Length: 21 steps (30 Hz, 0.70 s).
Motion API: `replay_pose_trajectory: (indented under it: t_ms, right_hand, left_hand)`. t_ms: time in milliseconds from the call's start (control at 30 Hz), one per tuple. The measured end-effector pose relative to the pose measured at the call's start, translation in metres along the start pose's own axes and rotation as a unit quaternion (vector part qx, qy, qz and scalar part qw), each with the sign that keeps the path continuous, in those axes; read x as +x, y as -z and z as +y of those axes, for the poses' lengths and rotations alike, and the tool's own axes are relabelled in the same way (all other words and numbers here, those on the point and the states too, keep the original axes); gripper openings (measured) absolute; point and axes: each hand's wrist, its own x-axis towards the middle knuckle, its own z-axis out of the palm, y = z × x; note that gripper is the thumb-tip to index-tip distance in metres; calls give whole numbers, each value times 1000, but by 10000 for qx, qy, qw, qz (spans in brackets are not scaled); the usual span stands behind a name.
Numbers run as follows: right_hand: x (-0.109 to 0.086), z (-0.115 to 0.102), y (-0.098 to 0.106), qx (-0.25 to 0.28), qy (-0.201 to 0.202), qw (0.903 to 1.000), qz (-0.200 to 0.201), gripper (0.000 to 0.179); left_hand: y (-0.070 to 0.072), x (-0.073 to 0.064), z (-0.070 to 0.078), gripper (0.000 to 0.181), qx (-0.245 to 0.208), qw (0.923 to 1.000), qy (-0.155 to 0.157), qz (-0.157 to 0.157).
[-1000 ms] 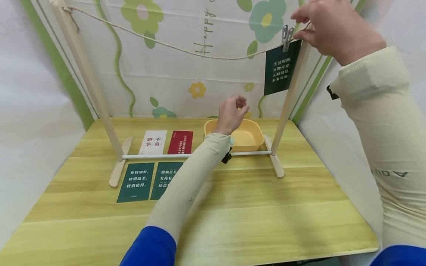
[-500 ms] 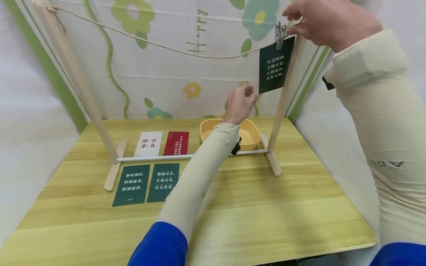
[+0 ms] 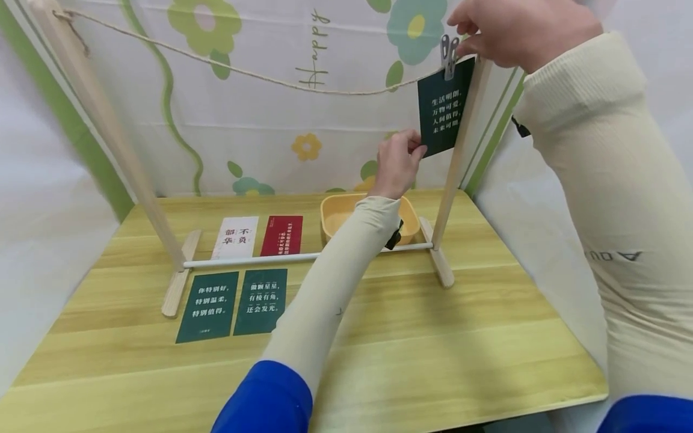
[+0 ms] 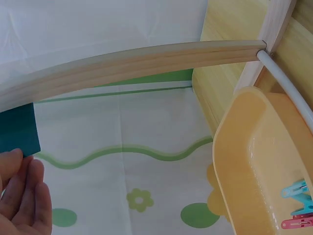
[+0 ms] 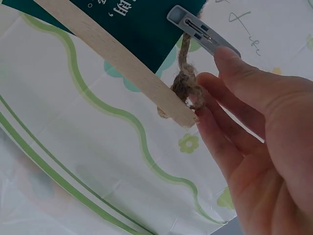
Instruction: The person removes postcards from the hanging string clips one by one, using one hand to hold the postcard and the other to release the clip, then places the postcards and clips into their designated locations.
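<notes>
A dark green card [image 3: 443, 114] with white writing hangs from a string [image 3: 260, 77] near the right post [image 3: 467, 126], gripped at the top by a grey clothespin [image 3: 448, 57]. My left hand [image 3: 397, 162] pinches the card's lower left corner between thumb and fingers; the left wrist view shows that green corner [image 4: 22, 129] at the fingertips. My right hand [image 3: 527, 30] is raised at the top of the right post. In the right wrist view its thumb touches the end of the clothespin [image 5: 200, 29], and its other fingers lie beside the string's knot [image 5: 186, 85].
Two green cards [image 3: 208, 307] lie in front of the stand's white crossbar [image 3: 254, 261]. Behind it lie a white card [image 3: 236, 236] and a red card [image 3: 281, 234]. A yellow basin [image 3: 338, 210] beside the right post holds several coloured clothespins [image 4: 297, 223].
My left hand has risen rightward from over the basin to the card's lower corner and now pinches it. My right hand stays by the clothespin and post top.
</notes>
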Motion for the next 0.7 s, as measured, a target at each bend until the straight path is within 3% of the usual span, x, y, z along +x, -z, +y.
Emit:
replay_pose_trajectory:
  t_ms: [167, 367, 700]
  right_hand:
    - [3, -4, -3, 170, -20, 9998, -84, 39]
    - [3, -5, -4, -233, 314, 9992, 78, 36]
    - [0, -8, -3, -60, 51, 9999, -129, 32]
  left_hand:
    - [0, -2, 2, 15, -52, 9999, 26, 138]
    - [1, -2, 1, 15, 129, 9996, 99, 246]
    - [3, -3, 2, 14, 151, 9995, 27, 266]
